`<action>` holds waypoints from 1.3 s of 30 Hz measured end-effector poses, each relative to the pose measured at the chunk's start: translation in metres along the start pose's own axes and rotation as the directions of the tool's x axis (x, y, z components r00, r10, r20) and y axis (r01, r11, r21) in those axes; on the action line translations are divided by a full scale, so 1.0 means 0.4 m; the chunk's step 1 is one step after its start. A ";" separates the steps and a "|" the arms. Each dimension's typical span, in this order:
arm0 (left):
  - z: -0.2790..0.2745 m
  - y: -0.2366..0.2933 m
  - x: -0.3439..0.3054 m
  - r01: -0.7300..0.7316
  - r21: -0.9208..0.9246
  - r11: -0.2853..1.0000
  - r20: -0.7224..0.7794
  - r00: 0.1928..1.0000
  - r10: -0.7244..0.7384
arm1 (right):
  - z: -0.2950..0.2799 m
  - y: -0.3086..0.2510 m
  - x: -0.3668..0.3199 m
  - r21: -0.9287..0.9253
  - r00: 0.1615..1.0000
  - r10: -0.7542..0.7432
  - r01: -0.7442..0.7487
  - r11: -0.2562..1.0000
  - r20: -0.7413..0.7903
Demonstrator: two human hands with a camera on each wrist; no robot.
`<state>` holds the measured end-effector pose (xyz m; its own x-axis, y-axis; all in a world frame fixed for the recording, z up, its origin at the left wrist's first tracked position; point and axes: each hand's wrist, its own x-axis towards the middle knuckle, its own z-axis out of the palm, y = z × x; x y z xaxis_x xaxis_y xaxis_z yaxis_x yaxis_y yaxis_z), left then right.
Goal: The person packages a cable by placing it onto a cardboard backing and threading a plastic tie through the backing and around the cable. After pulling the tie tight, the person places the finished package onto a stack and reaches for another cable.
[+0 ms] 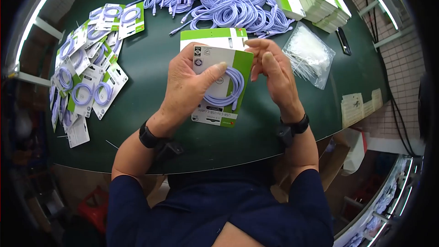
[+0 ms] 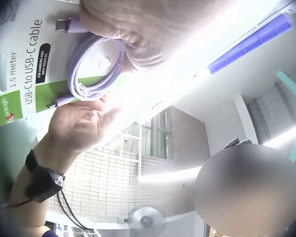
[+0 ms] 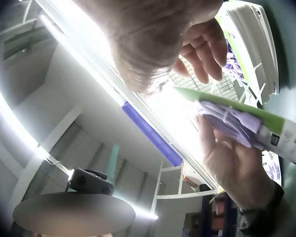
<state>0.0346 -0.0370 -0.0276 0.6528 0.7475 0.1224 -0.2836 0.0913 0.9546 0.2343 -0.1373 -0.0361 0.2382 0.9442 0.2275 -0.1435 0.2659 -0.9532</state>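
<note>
My left hand (image 1: 183, 84) grips a white and green retail card (image 1: 208, 58), its thumb pressed on the card's face. A lilac USB-C cable (image 1: 238, 84) lies coiled against that card, a connector pointing down at its lower right. The card's print, upside down in the head view, reads USB-C to USB-C cable in the left wrist view. Beside the card's upper right edge is my right hand (image 1: 278, 75), fingers loosely bent with nothing visible in them. In the right wrist view its fingers (image 3: 202, 54) hang over the card's edge. More cards (image 1: 210, 34) lie behind the held one.
Loose lilac cables (image 1: 224, 0) are heaped at the back of the green table (image 1: 151, 64). Carded cables (image 1: 82, 71) pile up at left. Stacked cards (image 1: 315, 0) stand back right, near a bag of white ties (image 1: 311, 52) and a black cutter (image 1: 343, 41).
</note>
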 end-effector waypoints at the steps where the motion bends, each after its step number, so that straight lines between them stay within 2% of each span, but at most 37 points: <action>1: -0.004 -0.001 0.006 0.019 -0.083 0.996 -0.040 0.999 -0.023 | 0.016 0.001 -0.005 -0.008 1.000 0.003 -0.003 1.000 0.019; 4: -0.013 -0.009 0.011 -0.001 -0.050 0.999 -0.058 0.998 -0.002 | 0.069 0.018 -0.025 -0.229 0.987 0.087 -0.055 0.972 0.133; 6: -0.007 -0.018 0.010 0.006 -0.024 1.000 -0.045 0.999 -0.007 | 0.077 0.035 -0.022 -0.233 0.992 0.079 -0.055 0.971 0.096; 9: 0.035 -0.026 0.012 -0.250 -0.020 0.968 -0.199 0.950 0.241 | 0.072 0.039 -0.014 -0.250 0.999 0.048 -0.042 0.967 0.016; 10: 0.032 -0.018 0.011 -0.250 -0.019 0.968 -0.185 0.952 0.242 | 0.068 0.035 -0.012 -0.230 0.999 0.039 -0.039 0.972 -0.005; 11: 0.020 0.002 0.007 -0.408 0.358 0.840 -0.096 0.879 0.468 | 0.063 0.031 -0.010 -0.209 0.999 0.030 -0.035 0.977 -0.025; 12: 0.009 0.023 0.003 -0.513 0.657 0.552 0.077 0.774 0.628 | 0.058 0.028 -0.009 -0.187 0.999 0.022 -0.030 0.982 -0.048; 13: 0.007 0.034 -0.001 -0.546 0.823 0.158 0.301 0.655 0.693 | 0.052 0.028 -0.009 -0.182 0.998 0.012 -0.023 0.983 -0.064; 14: 0.016 0.033 -0.009 -0.560 0.814 0.153 0.319 0.653 0.687 | 0.045 0.029 -0.010 -0.201 0.997 0.006 -0.021 0.979 -0.071; 17: 0.046 0.020 -0.035 -0.658 0.746 0.103 0.566 0.707 0.423 | 0.031 0.037 -0.009 -0.227 0.996 -0.009 -0.013 0.974 -0.094; 21: 0.049 -0.011 -0.028 -0.598 0.789 0.140 0.498 0.757 0.423 | 0.033 0.052 -0.010 -0.154 0.995 -0.028 0.013 0.988 -0.094; 22: 0.049 -0.010 -0.025 -0.604 0.785 0.137 0.507 0.754 0.416 | 0.034 0.055 -0.012 -0.045 0.997 0.013 -0.017 0.999 -0.078; 24: 0.044 -0.006 -0.016 -0.575 0.787 0.224 0.477 0.797 0.371 | 0.035 0.060 -0.012 0.164 0.996 0.089 -0.084 0.983 -0.024; 26: 0.039 -0.003 -0.014 -0.554 0.788 0.270 0.455 0.818 0.351 | 0.037 0.065 -0.009 0.150 0.995 0.096 -0.092 0.984 -0.017; 29: 0.037 -0.001 -0.028 -0.528 0.782 0.332 0.470 0.848 0.244 | 0.038 0.072 -0.013 0.110 0.992 0.126 -0.126 0.986 0.003; 33: 0.044 -0.011 -0.031 -0.543 0.780 0.311 0.478 0.838 0.265 | 0.037 0.074 -0.023 -0.044 0.993 0.120 -0.120 0.992 -0.001; 36: 0.053 -0.023 -0.035 -0.566 0.779 0.271 0.484 0.817 0.314 | 0.035 0.063 -0.025 -0.298 0.994 0.097 -0.108 0.948 -0.052; 37: 0.056 -0.024 -0.034 -0.579 0.777 0.246 0.494 0.803 0.333 | 0.031 0.059 -0.022 -0.316 0.995 0.095 -0.103 0.943 -0.039; 38: 0.058 -0.022 -0.031 -0.576 0.778 0.249 0.482 0.802 0.352 | 0.025 0.056 -0.019 -0.188 0.995 0.100 -0.101 0.977 -0.016; 39: 0.058 -0.020 -0.030 -0.606 0.772 0.193 0.505 0.769 0.392 | 0.018 0.053 -0.016 -0.057 0.994 0.105 -0.105 0.993 0.009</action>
<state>0.0453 -0.0618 -0.0303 0.7454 0.2781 0.6058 0.0923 -0.9431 0.3194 0.2228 -0.1361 -0.0562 0.2132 0.9686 0.1278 -0.1123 0.1542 -0.9816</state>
